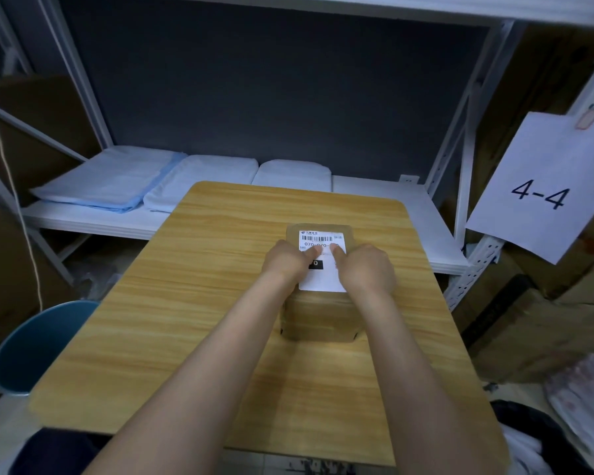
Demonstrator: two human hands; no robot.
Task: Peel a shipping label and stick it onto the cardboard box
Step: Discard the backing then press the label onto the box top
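Observation:
A small brown cardboard box (318, 317) stands on the wooden table (192, 303), right of its middle. A white shipping label (323, 281) with a barcode and black print lies flat on the box's top face. My left hand (287, 260) rests on the label's left half, fingers curled, fingertips pressing near the printed number. My right hand (366, 267) does the same on the right half. Both hands hide the middle of the label. Neither hand holds anything.
A white metal shelf (384, 200) behind the table carries folded white and blue mailer bags (117, 181). A blue bin (31, 344) stands at the left of the table. A paper sign reading 4-4 (542, 190) hangs at right, above stacked cartons (535, 327).

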